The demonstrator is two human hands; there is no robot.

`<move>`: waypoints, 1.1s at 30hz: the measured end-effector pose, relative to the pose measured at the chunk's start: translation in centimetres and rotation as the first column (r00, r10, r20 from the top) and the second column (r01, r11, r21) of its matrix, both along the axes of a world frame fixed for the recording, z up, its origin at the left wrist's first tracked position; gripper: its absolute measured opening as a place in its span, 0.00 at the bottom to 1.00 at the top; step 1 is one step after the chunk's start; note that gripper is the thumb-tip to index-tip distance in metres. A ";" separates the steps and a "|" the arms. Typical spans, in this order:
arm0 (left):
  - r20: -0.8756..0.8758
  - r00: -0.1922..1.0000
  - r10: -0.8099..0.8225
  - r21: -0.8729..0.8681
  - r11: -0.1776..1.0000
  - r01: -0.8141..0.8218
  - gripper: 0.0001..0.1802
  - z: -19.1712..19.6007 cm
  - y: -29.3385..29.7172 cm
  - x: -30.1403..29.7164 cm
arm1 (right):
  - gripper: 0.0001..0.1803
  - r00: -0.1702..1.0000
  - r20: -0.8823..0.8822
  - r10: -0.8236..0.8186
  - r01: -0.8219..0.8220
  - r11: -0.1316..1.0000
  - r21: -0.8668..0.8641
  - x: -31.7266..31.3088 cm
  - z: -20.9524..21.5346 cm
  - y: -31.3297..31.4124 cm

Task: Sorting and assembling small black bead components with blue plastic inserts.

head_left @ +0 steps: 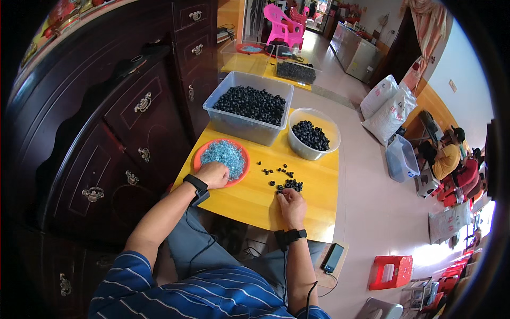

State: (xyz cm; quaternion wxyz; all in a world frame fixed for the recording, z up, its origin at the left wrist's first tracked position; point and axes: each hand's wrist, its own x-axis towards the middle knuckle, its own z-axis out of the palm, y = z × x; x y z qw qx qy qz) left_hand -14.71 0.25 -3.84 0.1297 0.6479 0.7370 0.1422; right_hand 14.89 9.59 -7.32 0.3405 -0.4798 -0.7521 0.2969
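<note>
My left hand [213,174] rests over the near right part of an orange-red plate [247,166]. Its fingers are curled down at a heap of small clear, bluish pieces [223,153], and the fingertips are hidden. At the table's near side, my right hand [292,206] has thumb and fingers pinched together beside a loose pile of small black ring-like pieces [294,185]. A black piece shows at those fingertips. Several more black pieces lie scattered just beyond the pile. Both wrists wear black bands with cables.
On the yellow table [255,207], a large clear bin [249,127] and a round tub [314,153] hold black pieces. A dark cabinet [138,117] stands close at left. A phone [332,258] lies to the right, near a red stool [390,272]. Other people sit far right.
</note>
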 end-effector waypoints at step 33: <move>0.314 0.928 0.202 0.246 0.926 -0.286 0.03 0.8 -2.8 0.7 | 0.05 0.505 -0.811 -0.296 -0.519 0.646 -0.559 1.9 1.4 -2.0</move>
